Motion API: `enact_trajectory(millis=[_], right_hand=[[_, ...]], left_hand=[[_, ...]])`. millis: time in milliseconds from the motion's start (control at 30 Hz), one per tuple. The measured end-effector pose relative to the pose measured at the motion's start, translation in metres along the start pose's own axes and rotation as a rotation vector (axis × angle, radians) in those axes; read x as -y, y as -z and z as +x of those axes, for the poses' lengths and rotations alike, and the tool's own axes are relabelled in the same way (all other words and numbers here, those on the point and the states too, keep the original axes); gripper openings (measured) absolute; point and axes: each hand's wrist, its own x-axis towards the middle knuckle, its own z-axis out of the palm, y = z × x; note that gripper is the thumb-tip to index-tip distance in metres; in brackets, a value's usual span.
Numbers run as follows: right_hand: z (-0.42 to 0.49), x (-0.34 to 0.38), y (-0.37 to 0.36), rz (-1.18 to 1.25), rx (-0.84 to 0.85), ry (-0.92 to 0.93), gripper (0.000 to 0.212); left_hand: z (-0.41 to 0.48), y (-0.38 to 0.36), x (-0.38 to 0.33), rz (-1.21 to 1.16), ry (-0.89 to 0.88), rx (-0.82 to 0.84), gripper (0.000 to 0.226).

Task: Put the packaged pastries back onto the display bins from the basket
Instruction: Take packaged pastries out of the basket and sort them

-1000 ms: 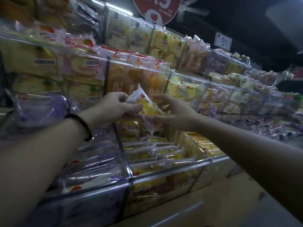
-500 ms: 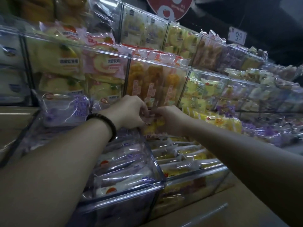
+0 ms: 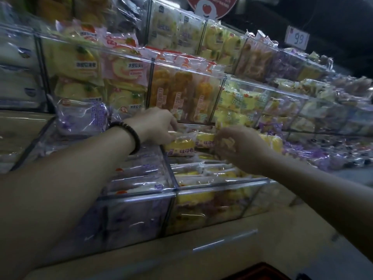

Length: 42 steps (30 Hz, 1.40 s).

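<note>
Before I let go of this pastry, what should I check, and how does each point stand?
1. Pastry over the yellow-pack bin: ok.
2. Wrapper matches that bin's stock: ok.
3. Left hand holds the pastry's end: ok.
4. Right hand grip on the pastry: cannot tell, blurred.
5. Room in the bin: cannot tell.
6. Basket in reach: cannot tell; only a dark red edge shows at the bottom.

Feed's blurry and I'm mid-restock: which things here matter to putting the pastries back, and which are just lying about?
In the job: yellow pastry pack, left hand gripping it, right hand at its other end (grip blurred), clear bin beneath.

Just lying about: purple-wrapped packs, orange pastries, 99 price tag, round red sign.
</note>
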Motion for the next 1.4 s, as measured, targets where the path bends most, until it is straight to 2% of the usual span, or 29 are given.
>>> enact_trajectory(millis=[67, 133, 333, 433, 500, 533, 600, 667, 767, 833, 967, 1033, 1100, 1133, 1200, 1333, 1400], right_hand=[[-0.028, -0.008, 0.013, -0.021, 0.022, 0.017, 0.011], [-0.055, -0.014, 0.026, -0.021, 0.028, 0.029, 0.010], [-0.136, -0.025, 0.034, 0.142, -0.021, -0.058, 0.003], [-0.183, -0.034, 0.014, 0.149, 0.100, -0.074, 0.020], [-0.215, -0.041, -0.009, 0.160, 0.240, -0.120, 0.028], [-0.232, -0.045, -0.022, 0.176, 0.310, -0.156, 0.026], [-0.261, -0.053, -0.050, 0.204, 0.438, -0.250, 0.010], [-0.295, -0.065, -0.088, 0.251, 0.556, -0.356, 0.017], [-0.343, -0.080, -0.144, 0.261, 0.677, -0.514, 0.019], [-0.370, -0.096, -0.185, 0.241, 0.795, -0.650, 0.024], [-0.399, -0.128, -0.246, 0.224, 0.896, -0.868, 0.056], [-0.403, -0.139, -0.271, 0.165, 0.988, -0.890, 0.065], [-0.401, -0.142, -0.294, 0.184, 1.029, -0.788, 0.073], [-0.401, -0.147, -0.308, 0.218, 1.018, -0.744, 0.077], [-0.402, -0.160, -0.337, 0.231, 0.970, -0.800, 0.078], [-0.398, -0.164, -0.356, 0.125, 0.988, -0.802, 0.064], [-0.401, -0.161, -0.370, 0.185, 0.885, -0.915, 0.071]], left_hand=[[-0.007, 0.009, -0.019, -0.052, -0.054, -0.053, 0.032], [-0.019, 0.015, -0.050, -0.145, -0.123, -0.073, 0.023], [-0.083, -0.015, -0.168, -0.346, -0.335, 0.007, 0.007], [-0.114, -0.055, -0.206, -0.287, -0.361, 0.182, 0.003], [-0.132, -0.088, -0.223, -0.246, -0.341, 0.370, 0.005], [-0.140, -0.108, -0.228, -0.232, -0.330, 0.473, 0.010], [-0.151, -0.145, -0.233, -0.228, -0.319, 0.652, 0.023], [-0.164, -0.194, -0.237, -0.232, -0.313, 0.759, 0.027], [-0.184, -0.263, -0.235, -0.270, -0.274, 0.784, 0.015], [-0.193, -0.298, -0.231, -0.295, -0.229, 0.808, 0.015], [-0.196, -0.340, -0.221, -0.182, -0.232, 0.781, 0.015], [-0.191, -0.350, -0.215, -0.171, -0.231, 0.789, 0.015], [-0.185, -0.357, -0.208, -0.206, -0.203, 0.787, 0.016], [-0.182, -0.360, -0.204, -0.231, -0.181, 0.784, 0.016], [-0.178, -0.368, -0.197, -0.261, -0.138, 0.768, 0.014], [-0.175, -0.377, -0.193, -0.314, -0.103, 0.759, 0.014], [-0.175, -0.380, -0.196, -0.326, -0.102, 0.762, 0.014]])
